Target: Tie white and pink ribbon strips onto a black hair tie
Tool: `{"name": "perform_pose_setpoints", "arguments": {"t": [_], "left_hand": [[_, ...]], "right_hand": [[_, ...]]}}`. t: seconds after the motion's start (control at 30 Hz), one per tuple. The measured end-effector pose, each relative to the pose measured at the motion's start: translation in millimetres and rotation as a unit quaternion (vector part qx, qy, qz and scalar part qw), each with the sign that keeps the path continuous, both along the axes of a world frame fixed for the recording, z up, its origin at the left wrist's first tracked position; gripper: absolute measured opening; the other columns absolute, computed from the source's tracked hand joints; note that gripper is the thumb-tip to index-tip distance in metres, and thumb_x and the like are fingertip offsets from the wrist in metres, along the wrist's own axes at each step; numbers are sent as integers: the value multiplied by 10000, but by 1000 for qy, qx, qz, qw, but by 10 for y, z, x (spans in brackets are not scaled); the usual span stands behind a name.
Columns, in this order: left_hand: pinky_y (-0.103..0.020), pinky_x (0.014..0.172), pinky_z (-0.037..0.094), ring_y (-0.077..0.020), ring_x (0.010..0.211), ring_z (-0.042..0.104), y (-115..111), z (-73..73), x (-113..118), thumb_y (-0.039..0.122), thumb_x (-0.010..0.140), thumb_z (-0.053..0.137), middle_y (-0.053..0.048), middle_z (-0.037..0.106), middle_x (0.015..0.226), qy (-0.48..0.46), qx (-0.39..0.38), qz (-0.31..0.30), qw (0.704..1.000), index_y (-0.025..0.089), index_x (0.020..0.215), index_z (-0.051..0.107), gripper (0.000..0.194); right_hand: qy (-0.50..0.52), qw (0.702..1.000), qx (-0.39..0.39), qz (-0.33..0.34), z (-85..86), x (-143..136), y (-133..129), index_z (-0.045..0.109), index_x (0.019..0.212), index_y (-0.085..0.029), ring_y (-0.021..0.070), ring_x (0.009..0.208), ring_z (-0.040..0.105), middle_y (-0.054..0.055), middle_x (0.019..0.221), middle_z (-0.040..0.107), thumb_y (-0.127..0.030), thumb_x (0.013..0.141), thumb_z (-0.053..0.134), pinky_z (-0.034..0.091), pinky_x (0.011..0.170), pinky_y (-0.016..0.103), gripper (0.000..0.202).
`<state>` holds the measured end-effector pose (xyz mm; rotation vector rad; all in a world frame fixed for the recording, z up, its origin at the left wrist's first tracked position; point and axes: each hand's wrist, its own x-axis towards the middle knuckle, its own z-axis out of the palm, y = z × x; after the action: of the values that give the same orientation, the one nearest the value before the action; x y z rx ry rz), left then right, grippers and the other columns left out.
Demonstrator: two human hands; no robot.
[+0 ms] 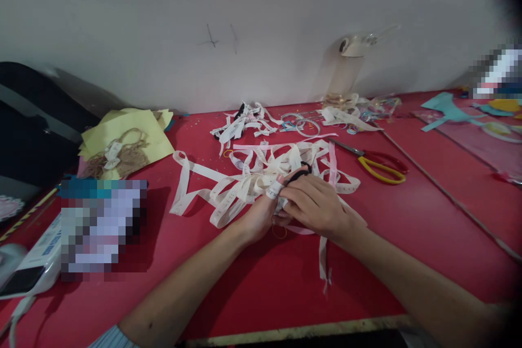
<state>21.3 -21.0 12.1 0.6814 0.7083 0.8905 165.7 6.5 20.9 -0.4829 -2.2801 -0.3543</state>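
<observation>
white ribbon [274, 188] in left hand [261, 215], clear container [343, 77] behind, contents unclear

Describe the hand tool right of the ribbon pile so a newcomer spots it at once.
On the red tabletop, find the tangle of pale ribbons. Just to its right lies a hand tool. Its two looped handles, one yellow and one red, set it apart from the ribbons.

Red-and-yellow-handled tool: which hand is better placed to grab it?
Right, probably. The tool lies to the right of both hands; the right hand is nearer, the left hand farther across. Both are busy together at the white ribbons, so the right may need freeing first.
</observation>
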Motion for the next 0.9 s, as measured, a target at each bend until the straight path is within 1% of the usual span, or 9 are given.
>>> {"name": "perform_pose_setpoints", "arguments": {"t": [0.1,0.17,0.27,0.37,0.5,0.63,0.77,0.9], "left_hand": [[-201,473,173,-71,522,221,-10,-33,22,689,781,464,47,334,604,16,12,-7,1000,142,853,561,560],[-204,473,182,-72,514,207,-19,-39,23,693,787,446,52,316,588,25,20,-20,999,136,868,580,579],[-200,474,170,-73,518,195,-29,-14,11,675,785,475,52,312,595,26,20,-23,999,152,973,605,570],[-206,478,174,-76,528,207,-40,27,6,649,798,485,40,337,610,23,18,-20,999,172,1037,621,550],[-209,483,211,-80,531,219,-55,54,25,653,829,426,36,362,601,14,34,-29,999,182,1120,619,586],[-191,467,190,-80,543,228,-54,70,25,641,832,437,30,374,623,8,43,-10,999,190,1203,584,602],[-190,471,173,-69,538,198,-51,72,11,640,822,455,27,392,657,16,51,-3,999,184,1169,593,589],[-197,478,188,-73,530,191,-56,2,30,658,821,433,47,325,612,29,54,-8,998,162,1045,610,573]], "right_hand": [[17,999,-7,-26,-65,-12,-22,633,825,-188,150,660,487,20,670,544,-124,860,515,391,596,292,139],[27,999,-12,-25,-82,-7,-35,638,820,-204,140,635,465,14,655,521,-133,864,520,363,572,288,145],[21,1000,-20,8,-44,15,-44,637,875,-203,144,680,518,22,715,587,-121,870,525,401,616,295,138],[21,999,-19,30,31,40,-53,627,878,-188,153,718,568,27,748,630,-123,869,540,438,642,304,109],[-18,999,-15,25,79,62,-80,649,901,-206,154,728,590,19,780,660,-129,866,554,458,653,306,128],[1,1000,1,20,40,55,-78,668,935,-173,167,761,588,55,821,672,-148,866,562,464,676,316,128],[14,1000,-7,8,22,36,-63,673,934,-196,165,771,591,52,832,672,-139,871,547,466,681,315,152],[-2,1000,-19,0,43,30,-76,678,861,-242,158,713,593,23,777,660,-148,875,537,474,655,313,170]]}}
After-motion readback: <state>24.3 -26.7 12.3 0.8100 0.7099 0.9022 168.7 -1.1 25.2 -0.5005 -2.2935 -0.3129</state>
